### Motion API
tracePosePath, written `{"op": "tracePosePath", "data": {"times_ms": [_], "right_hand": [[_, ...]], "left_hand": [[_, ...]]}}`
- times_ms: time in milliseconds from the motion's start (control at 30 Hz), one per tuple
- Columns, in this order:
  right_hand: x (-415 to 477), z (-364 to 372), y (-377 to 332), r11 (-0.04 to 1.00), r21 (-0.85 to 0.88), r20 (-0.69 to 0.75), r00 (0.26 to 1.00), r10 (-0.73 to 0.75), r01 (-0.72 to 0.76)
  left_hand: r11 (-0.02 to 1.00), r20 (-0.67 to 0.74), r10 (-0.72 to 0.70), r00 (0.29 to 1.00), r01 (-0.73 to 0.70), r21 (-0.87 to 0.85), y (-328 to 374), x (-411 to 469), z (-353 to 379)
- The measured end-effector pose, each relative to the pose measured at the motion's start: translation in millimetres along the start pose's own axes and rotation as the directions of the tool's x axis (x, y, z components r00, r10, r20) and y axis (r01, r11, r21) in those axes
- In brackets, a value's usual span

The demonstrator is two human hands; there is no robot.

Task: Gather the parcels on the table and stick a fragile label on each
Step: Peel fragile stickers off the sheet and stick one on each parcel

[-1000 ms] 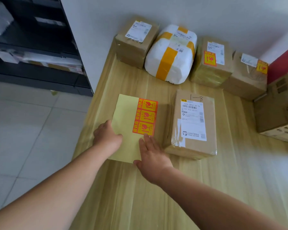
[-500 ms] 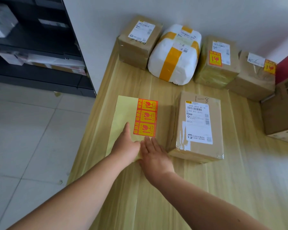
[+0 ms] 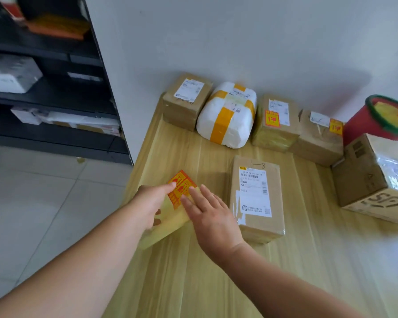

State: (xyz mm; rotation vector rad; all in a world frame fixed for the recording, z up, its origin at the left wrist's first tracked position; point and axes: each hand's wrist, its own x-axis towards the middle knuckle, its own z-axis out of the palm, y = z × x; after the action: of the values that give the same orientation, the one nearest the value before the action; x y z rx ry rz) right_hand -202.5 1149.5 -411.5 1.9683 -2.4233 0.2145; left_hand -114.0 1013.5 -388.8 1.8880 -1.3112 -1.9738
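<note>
**Inspector:** Hazards?

**Assessor:** The left hand [image 3: 147,203] pinches the label sheet [image 3: 168,223], thumb on top and fingers beneath. The right hand [image 3: 211,216] lies straight-fingered against the fragile labels [image 3: 182,189]. A label picked this way may tear or curl. Beyond, the parcel marked 1-8 [image 3: 255,198] is unlabelled. Farther back, so are the brown box [image 3: 186,99] and the white parcel [image 3: 226,115].

**Inspector:** Changes?

**Assessor:** The sheet lay flat on the table [image 3: 193,283] half a second ago. It is now raised and turned.
</note>
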Motion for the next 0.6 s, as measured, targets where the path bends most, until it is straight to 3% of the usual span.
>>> {"op": "tracePosePath", "data": {"times_ms": [133,267,333,400,467,533,567,600], "right_hand": [[-12,-28,13,0.991,-0.014,0.054,0.99,0.132,-0.132],[-22,-58,37,0.975,0.062,-0.019,0.976,0.216,-0.214],[-24,-70,49,0.961,0.071,-0.05,0.961,0.272,-0.269],[-27,-80,60,0.948,0.16,-0.086,0.953,0.291,-0.275],[-29,-95,65,0.934,0.259,-0.136,0.948,0.287,-0.246],[-37,-115,69,0.88,0.352,-0.225,0.884,0.411,-0.32],[-40,-121,75,0.753,0.498,-0.148,0.813,0.563,-0.43],[-42,-131,81,0.483,0.705,0.026,0.699,0.714,-0.52]], "left_hand": [[0.993,0.287,-0.038,0.957,0.005,0.114,14,-32,12],[0.894,0.51,0.173,0.843,-0.352,0.278,21,-65,23],[0.724,0.556,0.209,0.805,-0.51,0.466,25,-82,29],[0.456,0.537,0.352,0.767,-0.641,0.617,28,-90,40],[0.171,0.514,0.545,0.662,-0.688,0.705,34,-98,50],[-0.028,0.53,0.656,0.537,-0.685,0.728,39,-105,57],[-0.093,0.529,0.719,0.452,-0.691,0.717,42,-107,59],[-0.185,0.539,0.783,0.309,-0.712,0.678,45,-108,61]]}}
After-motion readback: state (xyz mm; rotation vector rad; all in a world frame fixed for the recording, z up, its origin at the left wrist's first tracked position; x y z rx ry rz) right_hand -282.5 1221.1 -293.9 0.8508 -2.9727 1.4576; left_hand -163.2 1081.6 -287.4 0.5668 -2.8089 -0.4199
